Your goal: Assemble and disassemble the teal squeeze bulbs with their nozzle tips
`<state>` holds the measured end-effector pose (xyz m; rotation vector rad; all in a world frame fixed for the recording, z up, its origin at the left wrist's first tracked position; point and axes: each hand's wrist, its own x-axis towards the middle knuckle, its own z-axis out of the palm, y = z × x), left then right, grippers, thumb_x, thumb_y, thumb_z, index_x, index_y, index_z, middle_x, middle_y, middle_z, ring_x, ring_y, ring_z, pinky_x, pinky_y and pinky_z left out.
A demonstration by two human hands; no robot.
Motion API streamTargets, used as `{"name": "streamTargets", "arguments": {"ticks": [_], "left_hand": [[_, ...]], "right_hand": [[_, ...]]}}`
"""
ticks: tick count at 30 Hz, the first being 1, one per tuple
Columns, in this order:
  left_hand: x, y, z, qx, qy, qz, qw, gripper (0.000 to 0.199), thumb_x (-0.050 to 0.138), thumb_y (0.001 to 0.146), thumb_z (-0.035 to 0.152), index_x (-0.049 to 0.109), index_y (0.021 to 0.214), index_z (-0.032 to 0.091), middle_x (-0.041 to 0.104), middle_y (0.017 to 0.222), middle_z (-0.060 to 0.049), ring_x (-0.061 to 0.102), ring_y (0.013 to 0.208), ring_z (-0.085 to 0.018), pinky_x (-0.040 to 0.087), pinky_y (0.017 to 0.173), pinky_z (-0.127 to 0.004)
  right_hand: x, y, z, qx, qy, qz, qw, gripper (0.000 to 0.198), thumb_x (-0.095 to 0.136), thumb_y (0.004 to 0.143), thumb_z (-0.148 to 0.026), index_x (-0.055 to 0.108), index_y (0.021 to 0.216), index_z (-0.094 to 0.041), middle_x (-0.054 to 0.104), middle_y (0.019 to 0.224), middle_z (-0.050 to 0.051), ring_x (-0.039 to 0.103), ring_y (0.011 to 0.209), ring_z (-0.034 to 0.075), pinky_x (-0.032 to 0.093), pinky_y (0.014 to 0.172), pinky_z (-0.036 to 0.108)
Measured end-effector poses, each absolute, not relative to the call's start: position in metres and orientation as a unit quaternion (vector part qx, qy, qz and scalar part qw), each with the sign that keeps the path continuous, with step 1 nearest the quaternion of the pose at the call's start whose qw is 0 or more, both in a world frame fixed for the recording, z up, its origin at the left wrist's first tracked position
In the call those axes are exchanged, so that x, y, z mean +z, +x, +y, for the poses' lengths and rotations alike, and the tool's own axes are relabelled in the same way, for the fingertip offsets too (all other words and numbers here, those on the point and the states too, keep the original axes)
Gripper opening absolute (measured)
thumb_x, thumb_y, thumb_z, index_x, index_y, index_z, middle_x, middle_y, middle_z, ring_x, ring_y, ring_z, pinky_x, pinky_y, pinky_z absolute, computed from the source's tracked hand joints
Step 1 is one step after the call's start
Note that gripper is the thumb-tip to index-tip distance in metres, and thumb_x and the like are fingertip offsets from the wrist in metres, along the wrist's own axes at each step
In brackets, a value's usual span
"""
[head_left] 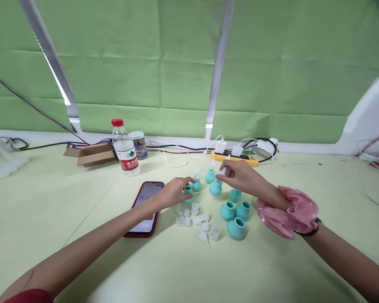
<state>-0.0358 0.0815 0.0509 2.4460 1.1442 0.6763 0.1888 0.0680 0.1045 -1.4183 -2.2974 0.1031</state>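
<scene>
My left hand (176, 191) curls its thumb and fingers around a small teal bulb (188, 195) with an open neck. My right hand (240, 174) pinches a white pointed nozzle (222, 171) at the mouth of another teal bulb (215, 188). Behind these, a teal bulb (210, 176) and one beside my left fingertips (196, 185) carry white tops. Nearer me stand several open teal bulbs (236, 228). Loose translucent white pieces, among them a small cup (214, 233) and a pointed nozzle (204, 238), lie between my forearms.
A phone (142, 210) showing a timer lies beside my left forearm. Farther back stand a water bottle (125, 149), a can (139, 145) and an open cardboard box (96, 155). A yellow power strip (233, 158) with chargers and cables runs along the back edge.
</scene>
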Motion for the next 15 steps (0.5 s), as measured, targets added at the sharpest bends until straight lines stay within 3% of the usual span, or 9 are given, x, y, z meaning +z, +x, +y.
{"name": "streamTargets", "arguments": {"ticks": [4,8,10,15], "left_hand": [[0.071,-0.032,0.068,0.298,0.846,0.417,0.146,0.029,0.049,0.075,0.030,0.052,0.102,0.017,0.061,0.094,-0.007,0.057,0.082,-0.018,0.044,0.076,-0.031],[0.100,-0.023,0.035,0.388,0.837,0.357,0.151,0.029,0.048,0.078,0.030,0.050,0.103,0.016,0.056,0.102,-0.008,0.051,0.095,-0.018,0.039,0.085,-0.030],[0.109,-0.019,0.020,0.347,0.856,0.325,0.204,0.031,0.051,0.076,0.030,0.050,0.104,0.017,0.056,0.104,-0.006,0.051,0.094,-0.018,0.040,0.082,-0.028],[0.107,-0.014,0.008,0.264,0.830,0.347,0.348,0.025,0.040,0.082,0.033,0.054,0.094,0.017,0.058,0.074,0.000,0.052,0.066,-0.013,0.040,0.061,-0.022]], "right_hand": [[0.119,0.181,0.048,0.121,-0.461,-0.808,0.346,0.020,0.057,0.071,-0.032,0.043,0.065,-0.018,0.046,0.047,-0.004,0.042,0.043,0.008,0.033,0.043,0.020],[0.125,0.165,0.020,0.172,-0.394,-0.813,0.392,0.023,0.057,0.072,-0.034,0.045,0.063,-0.017,0.049,0.054,-0.003,0.043,0.048,0.007,0.035,0.044,0.019],[0.124,0.158,0.010,0.170,-0.370,-0.812,0.417,0.023,0.058,0.073,-0.032,0.047,0.061,-0.017,0.048,0.053,-0.003,0.042,0.048,0.007,0.034,0.045,0.018],[0.114,0.153,0.009,0.170,-0.324,-0.822,0.436,0.022,0.059,0.073,-0.027,0.048,0.058,-0.016,0.044,0.049,-0.005,0.039,0.046,0.005,0.032,0.045,0.018]]}}
